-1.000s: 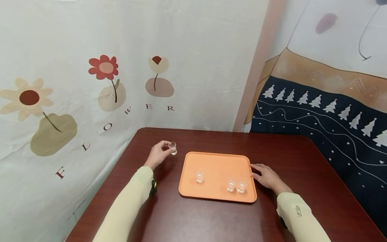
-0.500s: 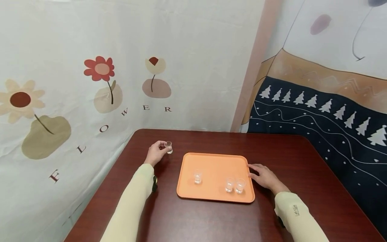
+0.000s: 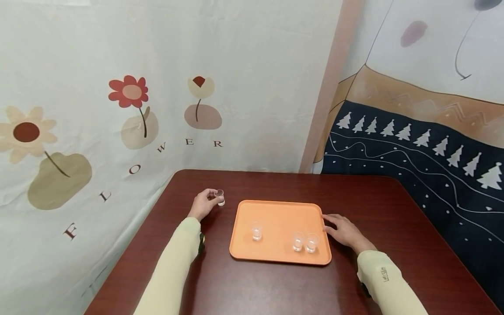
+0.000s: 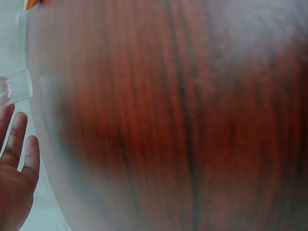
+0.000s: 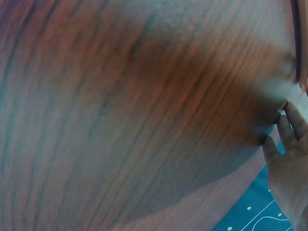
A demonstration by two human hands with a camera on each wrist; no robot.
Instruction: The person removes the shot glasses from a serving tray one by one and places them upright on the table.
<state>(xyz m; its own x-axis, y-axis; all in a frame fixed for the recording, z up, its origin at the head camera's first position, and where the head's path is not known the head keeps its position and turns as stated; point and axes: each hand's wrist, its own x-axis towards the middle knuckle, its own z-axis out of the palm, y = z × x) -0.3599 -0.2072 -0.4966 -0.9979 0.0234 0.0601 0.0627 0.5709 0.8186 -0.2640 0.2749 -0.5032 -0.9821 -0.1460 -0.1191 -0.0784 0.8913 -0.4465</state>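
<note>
In the head view my left hand (image 3: 203,205) pinches a small clear shot glass (image 3: 221,199) between thumb and fingers, beyond the upper left of the orange tray (image 3: 279,214). The left wrist view shows the same shot glass (image 4: 20,87) at its left edge, above the fingers. Whether its base touches the table is hard to tell. Inside the tray, one shot glass (image 3: 257,232) stands at left and two more, including the rightmost glass (image 3: 312,244), stand close together at lower right. My right hand (image 3: 345,231) touches the tray's right rim with extended fingers.
The dark red-brown table (image 3: 271,288) carries everything. Behind it hangs a pale cloth (image 3: 260,87) with flower prints, and at right a navy cloth (image 3: 393,153) with white trees.
The glass in my left hand has moved a little left from the tray, then lower and nearer. My right hand and the tray stay together; the head view has shifted slightly.
</note>
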